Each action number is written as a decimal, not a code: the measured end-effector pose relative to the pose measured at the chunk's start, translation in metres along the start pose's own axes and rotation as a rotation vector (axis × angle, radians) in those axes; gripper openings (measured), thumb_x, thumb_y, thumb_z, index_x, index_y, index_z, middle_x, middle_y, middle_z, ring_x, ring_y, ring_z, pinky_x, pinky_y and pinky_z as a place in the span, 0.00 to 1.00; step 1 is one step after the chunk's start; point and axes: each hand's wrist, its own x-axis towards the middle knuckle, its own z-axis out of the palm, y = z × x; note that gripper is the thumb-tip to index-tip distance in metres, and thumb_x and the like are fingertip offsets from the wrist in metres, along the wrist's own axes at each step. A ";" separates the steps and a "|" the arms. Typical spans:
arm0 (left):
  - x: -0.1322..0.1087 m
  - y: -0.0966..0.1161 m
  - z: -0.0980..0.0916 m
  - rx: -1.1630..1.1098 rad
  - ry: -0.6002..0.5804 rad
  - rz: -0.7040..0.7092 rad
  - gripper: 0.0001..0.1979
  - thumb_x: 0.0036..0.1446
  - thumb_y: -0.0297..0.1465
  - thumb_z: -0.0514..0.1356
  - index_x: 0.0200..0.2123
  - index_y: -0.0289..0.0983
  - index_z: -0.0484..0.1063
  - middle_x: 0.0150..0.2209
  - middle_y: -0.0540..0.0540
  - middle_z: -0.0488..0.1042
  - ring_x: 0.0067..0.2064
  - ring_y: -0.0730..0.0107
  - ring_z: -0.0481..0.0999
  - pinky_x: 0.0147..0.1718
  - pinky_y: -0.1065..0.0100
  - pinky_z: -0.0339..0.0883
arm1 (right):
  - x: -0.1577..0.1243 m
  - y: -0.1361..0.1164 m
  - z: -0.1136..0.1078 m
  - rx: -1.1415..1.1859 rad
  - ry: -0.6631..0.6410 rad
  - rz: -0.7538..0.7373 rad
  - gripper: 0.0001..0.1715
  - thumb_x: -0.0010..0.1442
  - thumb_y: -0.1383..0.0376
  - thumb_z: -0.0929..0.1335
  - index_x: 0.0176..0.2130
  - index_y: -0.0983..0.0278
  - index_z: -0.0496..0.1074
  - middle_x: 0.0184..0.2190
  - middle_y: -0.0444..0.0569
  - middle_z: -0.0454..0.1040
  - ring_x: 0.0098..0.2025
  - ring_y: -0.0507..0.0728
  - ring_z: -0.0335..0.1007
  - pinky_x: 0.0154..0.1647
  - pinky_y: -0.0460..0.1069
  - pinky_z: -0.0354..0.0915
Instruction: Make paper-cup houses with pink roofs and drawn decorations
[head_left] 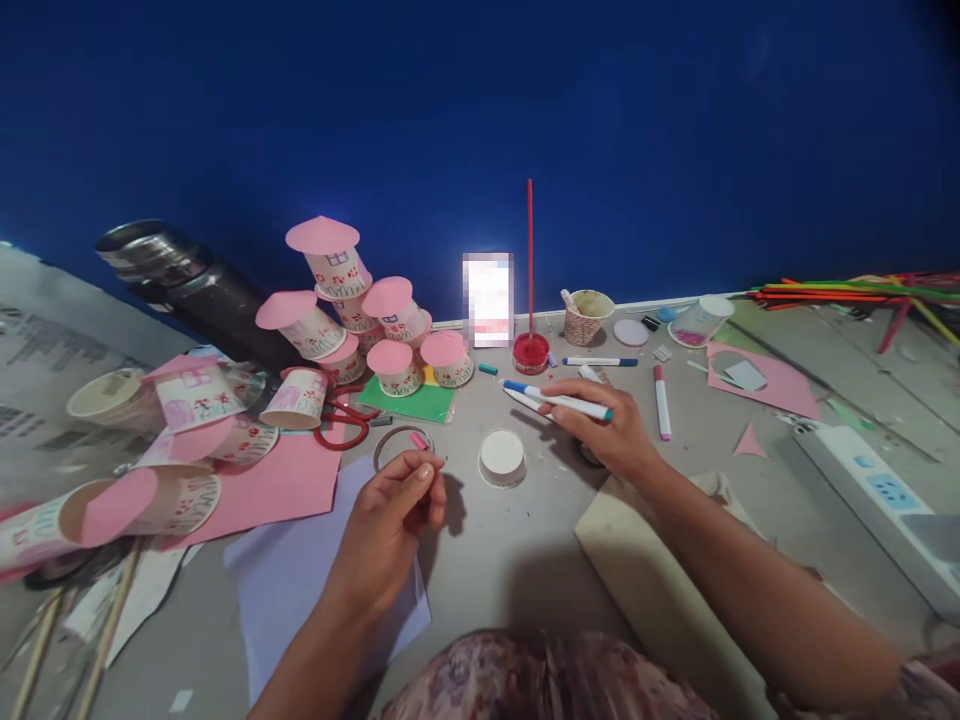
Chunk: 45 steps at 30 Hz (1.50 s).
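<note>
My right hand (600, 425) is closed on a white marker with a blue cap and a teal end (559, 399), held level over the grey table. My left hand (397, 505) is pinched shut on a small pink marker cap (418, 440), just in front of a thin ring (397, 440) lying on the table. An upside-down white paper cup (502, 457) stands between my two hands. A lilac paper sheet (292, 570) lies under my left forearm.
Several paper-cup houses with pink cone roofs (360, 310) are piled at the left by a black flask (195, 285), pink paper (285, 480), red scissors (341, 425) and green card (409, 400). Markers (661, 400), a red straw stand (530, 350) and a power strip (877, 500) lie right.
</note>
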 end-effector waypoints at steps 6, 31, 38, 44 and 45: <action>-0.004 -0.012 -0.009 0.206 -0.057 -0.015 0.22 0.46 0.47 0.76 0.32 0.35 0.77 0.24 0.50 0.75 0.25 0.74 0.72 0.28 0.72 0.64 | 0.007 0.027 -0.004 -0.425 -0.283 -0.251 0.16 0.62 0.62 0.73 0.50 0.59 0.84 0.54 0.56 0.83 0.57 0.68 0.78 0.58 0.65 0.73; -0.018 -0.001 -0.041 0.884 -0.120 0.315 0.20 0.71 0.45 0.55 0.31 0.38 0.72 0.32 0.47 0.76 0.35 0.64 0.72 0.37 0.66 0.63 | 0.007 0.058 -0.008 -0.579 -0.028 -0.376 0.12 0.70 0.58 0.67 0.40 0.58 0.80 0.35 0.49 0.84 0.34 0.60 0.80 0.35 0.53 0.71; -0.010 -0.029 -0.030 0.856 -0.010 0.740 0.16 0.62 0.33 0.66 0.52 0.42 0.73 0.52 0.41 0.78 0.49 0.58 0.79 0.50 0.59 0.74 | 0.010 0.051 -0.005 -0.548 0.023 -0.299 0.12 0.68 0.60 0.67 0.40 0.59 0.81 0.34 0.49 0.86 0.32 0.59 0.81 0.36 0.52 0.72; -0.006 -0.050 -0.007 1.149 -0.192 1.082 0.36 0.64 0.35 0.65 0.72 0.42 0.56 0.65 0.31 0.71 0.69 0.44 0.69 0.66 0.44 0.65 | 0.010 0.049 -0.003 -0.517 0.020 -0.229 0.13 0.67 0.61 0.67 0.38 0.59 0.82 0.35 0.50 0.86 0.35 0.60 0.82 0.39 0.54 0.73; -0.004 -0.051 -0.003 1.214 -0.239 1.071 0.39 0.65 0.36 0.66 0.73 0.41 0.52 0.67 0.30 0.69 0.71 0.42 0.68 0.68 0.43 0.62 | 0.010 0.049 -0.002 -0.512 0.014 -0.226 0.13 0.67 0.60 0.67 0.38 0.59 0.82 0.35 0.50 0.86 0.35 0.61 0.82 0.39 0.54 0.73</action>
